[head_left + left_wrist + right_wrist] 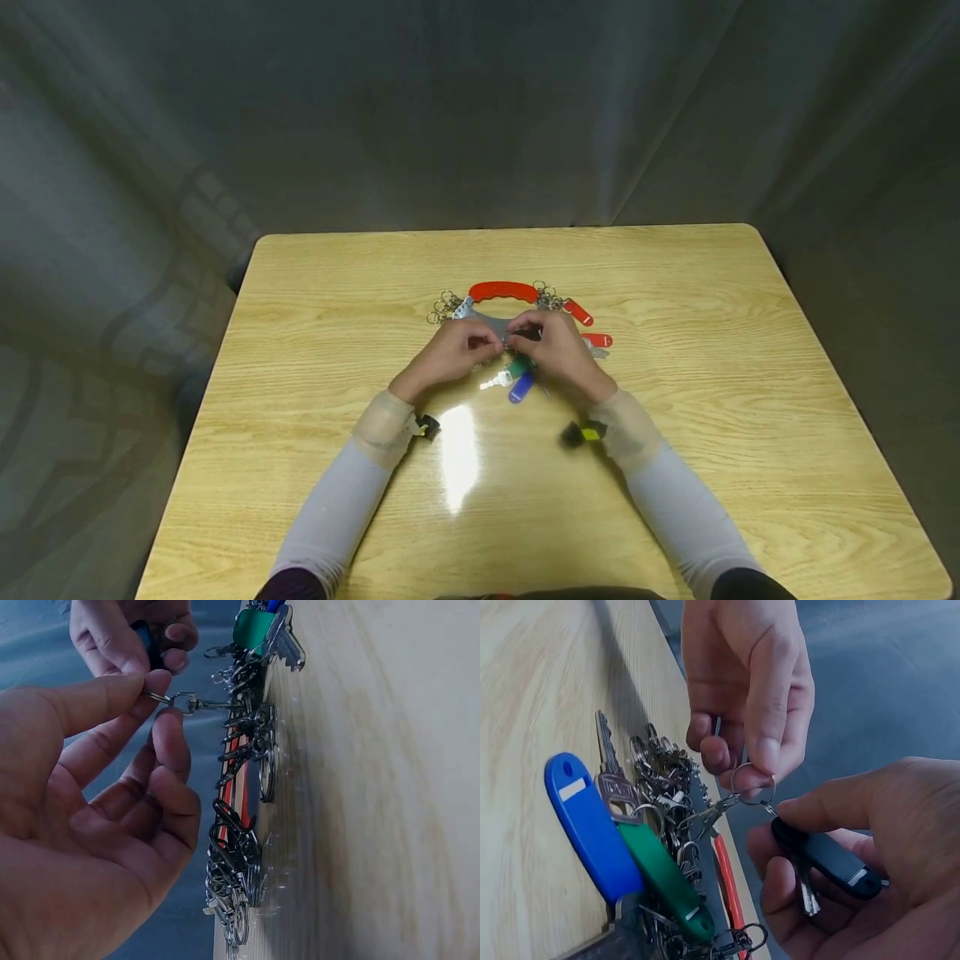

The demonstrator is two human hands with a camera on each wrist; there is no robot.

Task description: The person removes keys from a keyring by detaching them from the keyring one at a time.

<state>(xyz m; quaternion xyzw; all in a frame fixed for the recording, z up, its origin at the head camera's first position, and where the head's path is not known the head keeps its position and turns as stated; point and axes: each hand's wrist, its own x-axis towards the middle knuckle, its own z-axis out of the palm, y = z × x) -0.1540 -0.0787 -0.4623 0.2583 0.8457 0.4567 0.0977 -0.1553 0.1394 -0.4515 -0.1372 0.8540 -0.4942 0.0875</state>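
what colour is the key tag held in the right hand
The key tag is black; the right wrist view shows it best.

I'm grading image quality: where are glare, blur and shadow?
Head view: bright glare on the table between the forearms, right wrist's camera blurred; left wrist view: table grain soft and smeared; right wrist view: dark shadow band on the table near the frame's top, blue tag fairly sharp.

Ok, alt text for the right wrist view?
A person's left grip pinches a metal ring while the right grip holds a black tag. Nearby: a blue tag, a green tag, metal clips and a wooden table.
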